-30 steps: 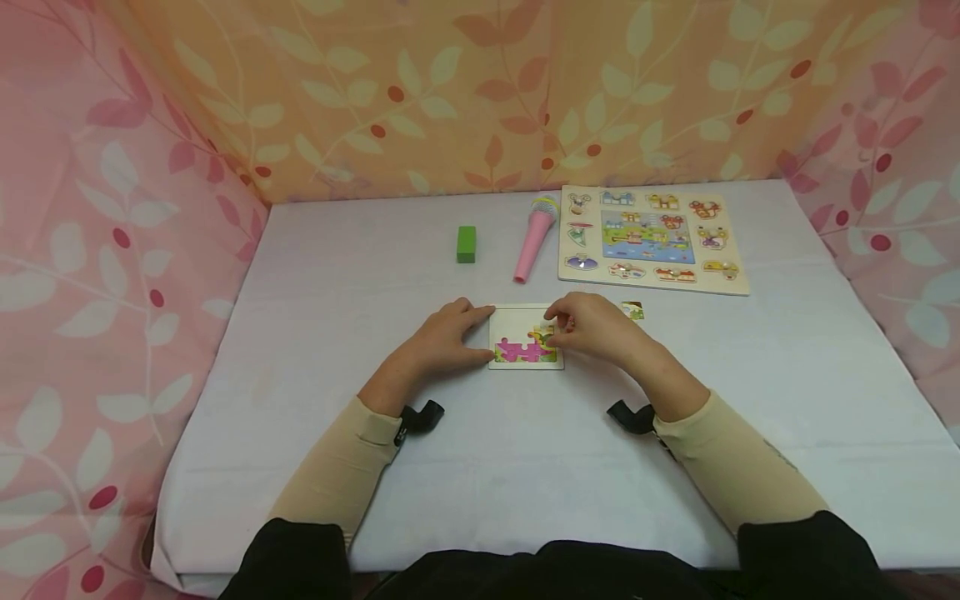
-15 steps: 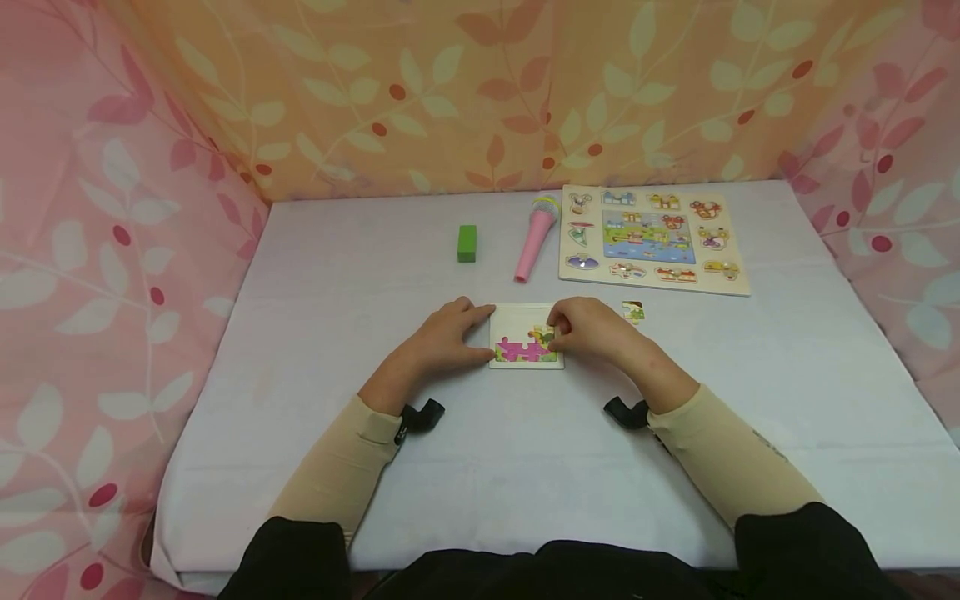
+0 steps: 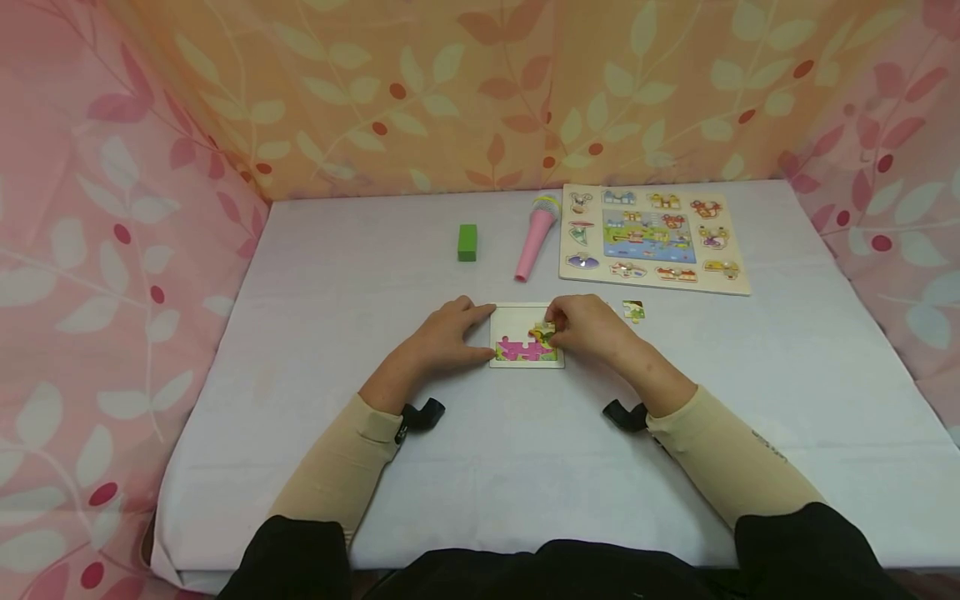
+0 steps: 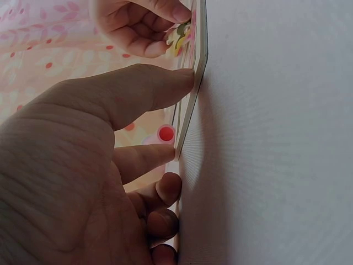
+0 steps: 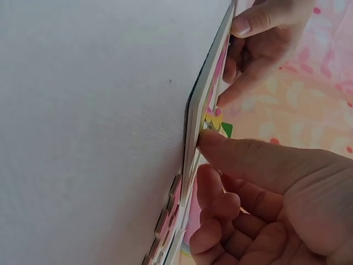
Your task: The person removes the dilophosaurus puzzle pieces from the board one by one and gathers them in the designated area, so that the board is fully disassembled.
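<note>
A small pale puzzle tray (image 3: pixel 512 318) lies on the white cloth, with pink joined puzzle pieces (image 3: pixel 517 350) along its near side. My left hand (image 3: pixel 450 335) touches the tray's left edge with extended thumb and index finger; in the left wrist view its other fingers curl loosely. With thumb and fingers, my right hand (image 3: pixel 592 325) pinches a yellow and green puzzle piece (image 3: pixel 542 333) at the tray's right side. Fingers partly cover that piece (image 5: pixel 213 118) in the right wrist view, so I cannot tell whether it lies flat. A loose puzzle piece (image 3: pixel 633 311) rests right of the tray.
Behind the tray stand or lie a green block (image 3: pixel 467 242) and a pink toy microphone (image 3: pixel 535 242). A wooden peg puzzle board (image 3: pixel 642 200) lies at the back right. Floral curtains (image 3: pixel 480 100) close off the back and both sides of the table.
My right hand has shifted slightly, its fingers drawing closer together at the yellow and green piece, which stays by the tray's right side. The left hand keeps its place.
</note>
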Motion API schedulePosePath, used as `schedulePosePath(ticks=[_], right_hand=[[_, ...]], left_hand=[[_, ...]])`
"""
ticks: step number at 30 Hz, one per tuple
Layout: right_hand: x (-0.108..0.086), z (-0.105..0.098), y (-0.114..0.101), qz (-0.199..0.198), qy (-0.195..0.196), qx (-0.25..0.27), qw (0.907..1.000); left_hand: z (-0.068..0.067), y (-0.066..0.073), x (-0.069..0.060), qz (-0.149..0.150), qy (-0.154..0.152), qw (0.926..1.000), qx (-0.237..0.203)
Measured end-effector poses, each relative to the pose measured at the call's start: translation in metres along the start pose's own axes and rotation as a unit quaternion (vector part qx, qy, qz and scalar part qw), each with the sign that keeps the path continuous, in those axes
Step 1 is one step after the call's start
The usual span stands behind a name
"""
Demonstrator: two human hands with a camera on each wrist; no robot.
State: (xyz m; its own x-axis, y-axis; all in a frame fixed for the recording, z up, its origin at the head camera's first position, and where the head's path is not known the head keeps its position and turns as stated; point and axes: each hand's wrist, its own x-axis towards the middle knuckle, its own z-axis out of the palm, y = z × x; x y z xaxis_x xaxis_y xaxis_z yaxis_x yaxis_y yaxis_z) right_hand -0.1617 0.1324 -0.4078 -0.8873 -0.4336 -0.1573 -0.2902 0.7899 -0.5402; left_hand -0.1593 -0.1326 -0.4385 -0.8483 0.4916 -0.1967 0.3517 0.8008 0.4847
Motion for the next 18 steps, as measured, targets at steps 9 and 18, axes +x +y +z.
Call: schedulePosePath(ticks=[9, 18], right_hand=[[-0.003, -0.001, -0.007, 0.004, -0.016, -0.026, 0.9995], [-0.016, -0.009, -0.014, -0.031, 0.010, -0.031, 0.9990]], left_hand=[[0.000, 0.000, 0.000, 0.000, 0.000, 1.0000, 0.001], [0.000, -0.001, 0.000, 0.003, -0.001, 1.0000, 0.001]])
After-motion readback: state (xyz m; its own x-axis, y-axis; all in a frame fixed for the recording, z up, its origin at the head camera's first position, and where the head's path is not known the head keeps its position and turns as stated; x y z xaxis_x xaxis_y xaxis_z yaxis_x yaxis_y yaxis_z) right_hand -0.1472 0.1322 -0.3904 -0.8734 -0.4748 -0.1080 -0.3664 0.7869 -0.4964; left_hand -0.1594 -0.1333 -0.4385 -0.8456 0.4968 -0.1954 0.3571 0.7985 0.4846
